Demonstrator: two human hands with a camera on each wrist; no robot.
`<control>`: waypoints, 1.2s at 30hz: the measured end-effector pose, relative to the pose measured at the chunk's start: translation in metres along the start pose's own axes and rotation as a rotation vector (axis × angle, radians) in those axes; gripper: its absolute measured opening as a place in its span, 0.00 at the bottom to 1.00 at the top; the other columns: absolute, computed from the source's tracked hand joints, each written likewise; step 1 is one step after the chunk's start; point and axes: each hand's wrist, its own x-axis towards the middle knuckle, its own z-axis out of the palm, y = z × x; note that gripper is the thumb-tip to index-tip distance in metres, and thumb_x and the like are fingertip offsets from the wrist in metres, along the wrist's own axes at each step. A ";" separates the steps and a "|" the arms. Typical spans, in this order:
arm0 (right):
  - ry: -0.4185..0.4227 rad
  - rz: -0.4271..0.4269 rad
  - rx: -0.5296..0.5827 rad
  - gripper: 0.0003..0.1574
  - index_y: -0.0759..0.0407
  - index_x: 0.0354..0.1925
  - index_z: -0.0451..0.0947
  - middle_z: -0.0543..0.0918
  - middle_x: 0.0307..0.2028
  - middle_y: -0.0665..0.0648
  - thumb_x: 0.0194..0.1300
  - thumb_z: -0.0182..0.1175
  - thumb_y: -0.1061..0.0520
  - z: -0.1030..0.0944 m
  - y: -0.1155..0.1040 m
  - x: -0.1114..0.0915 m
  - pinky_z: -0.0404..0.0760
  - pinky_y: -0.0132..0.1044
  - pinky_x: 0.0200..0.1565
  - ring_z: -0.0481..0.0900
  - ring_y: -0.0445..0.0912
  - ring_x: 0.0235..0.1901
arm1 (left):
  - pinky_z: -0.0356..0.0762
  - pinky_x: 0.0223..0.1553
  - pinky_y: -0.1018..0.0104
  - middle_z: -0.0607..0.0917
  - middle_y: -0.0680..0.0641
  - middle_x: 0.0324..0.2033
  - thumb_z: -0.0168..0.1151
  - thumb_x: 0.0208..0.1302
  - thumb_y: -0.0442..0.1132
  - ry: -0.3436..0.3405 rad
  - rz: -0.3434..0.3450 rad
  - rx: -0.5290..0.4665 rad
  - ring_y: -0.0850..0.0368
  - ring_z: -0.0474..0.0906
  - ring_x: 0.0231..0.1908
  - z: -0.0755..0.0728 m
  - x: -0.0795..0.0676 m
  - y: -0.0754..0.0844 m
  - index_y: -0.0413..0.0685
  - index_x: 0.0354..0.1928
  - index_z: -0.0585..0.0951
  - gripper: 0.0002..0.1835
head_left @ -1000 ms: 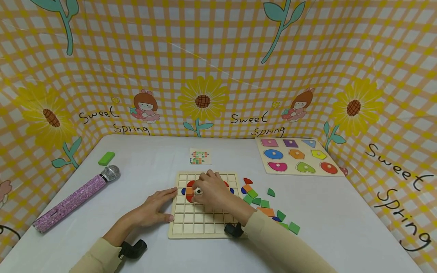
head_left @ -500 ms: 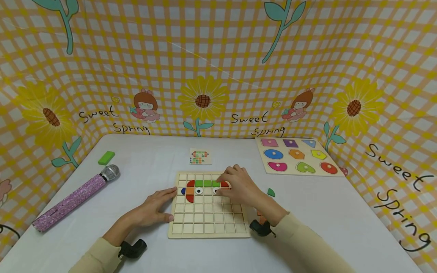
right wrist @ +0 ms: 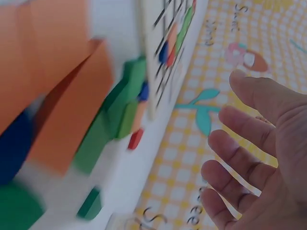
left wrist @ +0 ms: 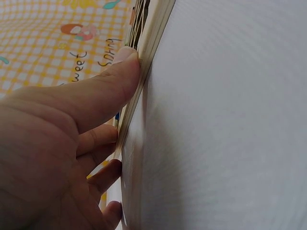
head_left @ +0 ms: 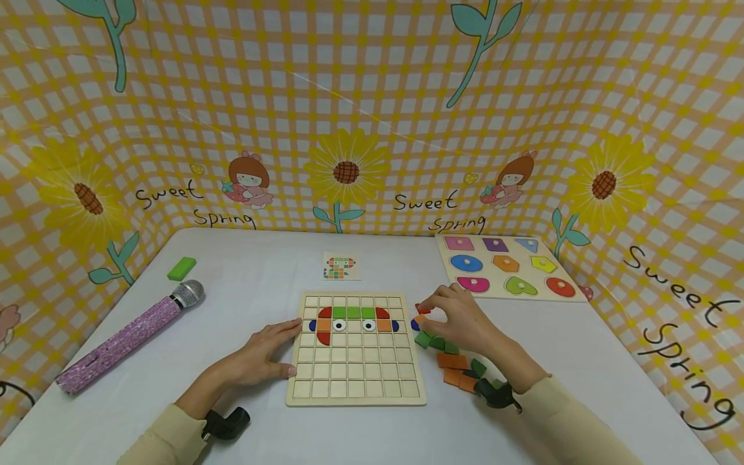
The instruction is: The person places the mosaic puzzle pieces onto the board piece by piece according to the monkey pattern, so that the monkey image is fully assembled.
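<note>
- From my remote seat, I judge the step in hand to be choosing a loose piece for the grid board (head_left: 349,371), which lies flat on the desk (head_left: 261,271) between the 2 hands.
- The left hand (head_left: 261,355) rests at the board's left edge, fingers spread, thumb against the rim.
- The right hand (head_left: 465,320) hovers, fingers bent and parted, pinching nothing that I can see; the red fan-shaped piece (right wrist: 135,139) lies near its fingertips.
- The next move, I think, calls for a light thumb-and-finger pinch on that piece's thin edge.
- The board looks like pale wood, ribbed into square cells; 3 green squares (head_left: 354,312) and 2 eye tiles (head_left: 339,325) sit in it.
- The loose orange tiles (head_left: 452,361) look smooth and flat, partly overlapping, so probably fiddly to lift.
</note>
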 end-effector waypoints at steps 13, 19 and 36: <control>-0.041 0.075 -0.045 0.16 0.55 0.40 0.84 0.82 0.37 0.54 0.52 0.70 0.51 0.002 0.037 -0.024 0.69 0.49 0.47 0.71 0.50 0.45 | 0.46 0.65 0.32 0.58 0.39 0.71 0.66 0.56 0.47 0.001 0.009 0.004 0.36 0.52 0.70 0.001 0.000 -0.002 0.38 0.69 0.61 0.42; -0.069 0.097 -0.050 0.14 0.53 0.40 0.85 0.81 0.38 0.53 0.53 0.69 0.51 0.005 0.042 -0.025 0.69 0.47 0.46 0.71 0.50 0.45 | 0.46 0.65 0.31 0.58 0.39 0.71 0.66 0.56 0.48 -0.005 0.002 0.004 0.36 0.52 0.70 0.000 0.000 0.000 0.38 0.69 0.61 0.42; -0.174 0.019 -0.086 0.10 0.47 0.38 0.86 0.80 0.34 0.50 0.54 0.68 0.52 0.016 0.055 -0.006 0.66 0.39 0.40 0.68 0.45 0.39 | 0.45 0.65 0.31 0.58 0.38 0.71 0.66 0.57 0.46 -0.005 0.002 0.000 0.35 0.51 0.70 0.000 0.000 -0.001 0.37 0.69 0.60 0.42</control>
